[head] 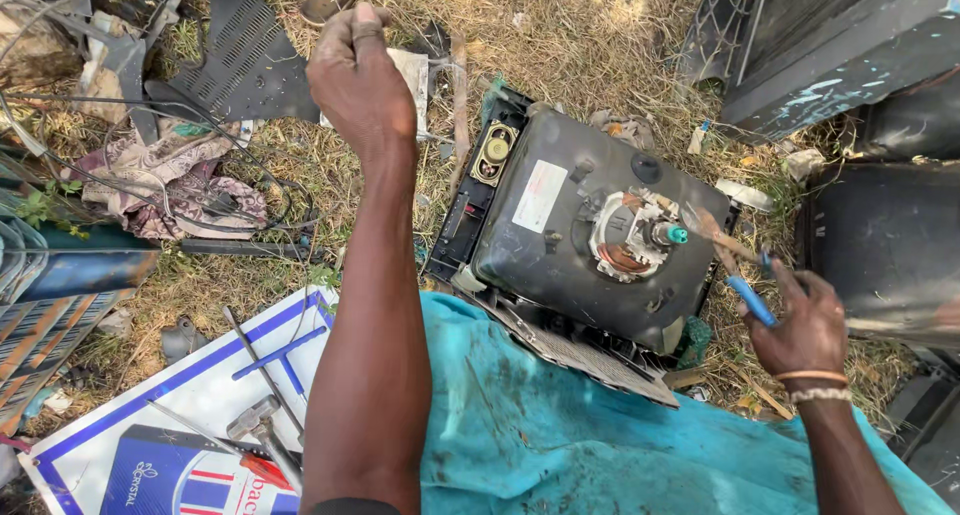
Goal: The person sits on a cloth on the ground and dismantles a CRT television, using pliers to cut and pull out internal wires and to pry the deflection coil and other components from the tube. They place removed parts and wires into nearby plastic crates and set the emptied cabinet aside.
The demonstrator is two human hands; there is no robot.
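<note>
CRT picture tube (590, 230) lies face-down in its opened black front frame (470, 210) on dry grass, deflection yoke (625, 240) up. My right hand (805, 320) has its grip closed on blue-handled pliers (745, 290) just beside the tube; the plier tips are motion-blurred. My left hand (355, 75) is raised, fist closed; contents cannot be made out.

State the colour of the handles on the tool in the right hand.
Blue handles, held in the right hand; head view.

Dry grassy ground (600, 45), picture tube (590, 225) face down, white signboard (190, 395), hammer (262, 425), rags (170, 180), black grille panel (245, 60)
</note>
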